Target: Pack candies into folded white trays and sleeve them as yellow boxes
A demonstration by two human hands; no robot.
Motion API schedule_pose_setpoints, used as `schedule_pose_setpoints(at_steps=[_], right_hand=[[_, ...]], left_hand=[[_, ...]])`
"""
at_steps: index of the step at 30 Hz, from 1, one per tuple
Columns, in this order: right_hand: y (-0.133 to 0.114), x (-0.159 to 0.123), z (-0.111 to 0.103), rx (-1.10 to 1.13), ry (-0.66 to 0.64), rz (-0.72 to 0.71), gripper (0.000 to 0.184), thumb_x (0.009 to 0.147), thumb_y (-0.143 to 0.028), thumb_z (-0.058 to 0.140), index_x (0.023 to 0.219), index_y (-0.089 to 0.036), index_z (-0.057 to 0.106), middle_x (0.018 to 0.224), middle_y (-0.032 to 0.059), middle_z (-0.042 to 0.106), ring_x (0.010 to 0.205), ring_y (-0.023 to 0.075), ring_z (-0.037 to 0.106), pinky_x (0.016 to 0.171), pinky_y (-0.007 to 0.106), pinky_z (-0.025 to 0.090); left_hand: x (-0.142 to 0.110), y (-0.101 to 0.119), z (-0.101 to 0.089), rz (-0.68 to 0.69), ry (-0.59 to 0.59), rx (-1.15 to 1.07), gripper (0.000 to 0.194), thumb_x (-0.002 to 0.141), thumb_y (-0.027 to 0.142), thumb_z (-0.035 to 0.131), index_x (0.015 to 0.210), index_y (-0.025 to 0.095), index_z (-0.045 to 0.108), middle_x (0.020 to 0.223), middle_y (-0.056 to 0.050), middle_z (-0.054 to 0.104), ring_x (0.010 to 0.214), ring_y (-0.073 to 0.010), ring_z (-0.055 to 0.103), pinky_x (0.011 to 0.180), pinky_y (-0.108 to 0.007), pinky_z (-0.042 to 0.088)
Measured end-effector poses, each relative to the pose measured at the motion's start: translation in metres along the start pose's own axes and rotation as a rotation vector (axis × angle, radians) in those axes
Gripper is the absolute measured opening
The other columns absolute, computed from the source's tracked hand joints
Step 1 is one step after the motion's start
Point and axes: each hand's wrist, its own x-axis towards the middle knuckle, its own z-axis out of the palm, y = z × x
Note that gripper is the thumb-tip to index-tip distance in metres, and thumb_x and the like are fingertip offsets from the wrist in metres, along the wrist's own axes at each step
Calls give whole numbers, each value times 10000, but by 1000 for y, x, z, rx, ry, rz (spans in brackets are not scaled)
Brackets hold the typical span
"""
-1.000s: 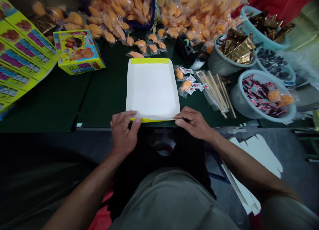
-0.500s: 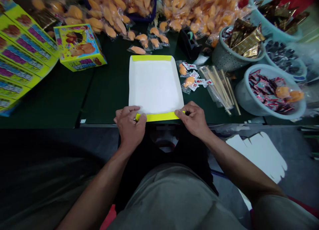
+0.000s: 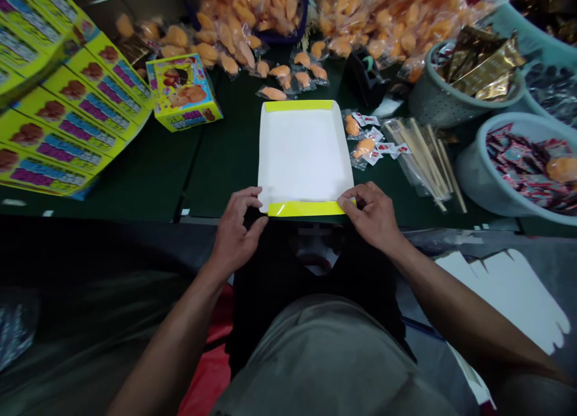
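Note:
A shallow white cardboard tray (image 3: 304, 151) with yellow front and back edges lies at the table's front edge. My right hand (image 3: 370, 214) pinches its near right corner between thumb and fingers. At the near left corner is my left hand (image 3: 238, 226), its thumb and fingers spread apart around the corner and gripping nothing. The fingertips seem to touch or nearly touch the tray's side. Right of the tray lie small bagged orange pieces (image 3: 363, 147) and white-and-red sachets (image 3: 385, 147).
Yellow printed boxes (image 3: 85, 109) are stacked at left, with a single box (image 3: 183, 94) beside them. Wooden sticks (image 3: 426, 157), a tape dispenser (image 3: 363, 79) and tubs of packets (image 3: 480, 163) stand at right. Bagged orange pieces (image 3: 383, 19) heap at the back. White cardboard (image 3: 514, 296) lies below right.
My left hand has let go of the tray's near left corner and spread its fingers. My right hand stays on its corner. The whole view has shifted toward the left.

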Motion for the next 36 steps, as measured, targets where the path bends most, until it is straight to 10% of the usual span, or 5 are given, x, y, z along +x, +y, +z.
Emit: schedule_pose_setpoints(at_steps=[15,23,26,30,36], right_hand=[[1,-2,4,0,48,-30,382,1014,-542,642,802,-226,666,787,12,510,786,204,542,715,349,399],[-2,-3,8,-54,111,-33,314,1018,-510,630,878,-229,643,832,23,558,814,218,556,745,363,445],[-5,-6,12,-42,181,-50,233,1017,-460,641,1005,-228,662,981,56,588,877,225,578,791,387,499],[-9,-8,17,-60,253,-115,183,1038,-397,611,991,-233,677,1049,96,605,1016,275,591,870,447,531],[-1,-5,15,-190,151,-388,136,1053,-321,598,991,-260,703,1025,82,710,987,294,587,910,510,459]], left_hand=[[3,5,6,152,-57,-50,201,929,215,710,1128,238,721,1239,-78,628,1161,-230,645,983,-433,567],[0,8,28,78,138,-7,159,967,264,726,844,197,649,1103,-55,695,1007,-186,683,891,-352,553],[0,11,32,35,128,-10,61,985,272,705,993,213,695,990,-14,704,907,-160,675,848,-321,537],[-2,13,33,-47,157,17,496,960,300,750,1437,276,616,914,37,667,808,-135,618,820,-299,514],[-2,8,35,147,66,43,248,1043,228,632,1224,323,772,840,20,588,779,-134,556,740,-296,426]])
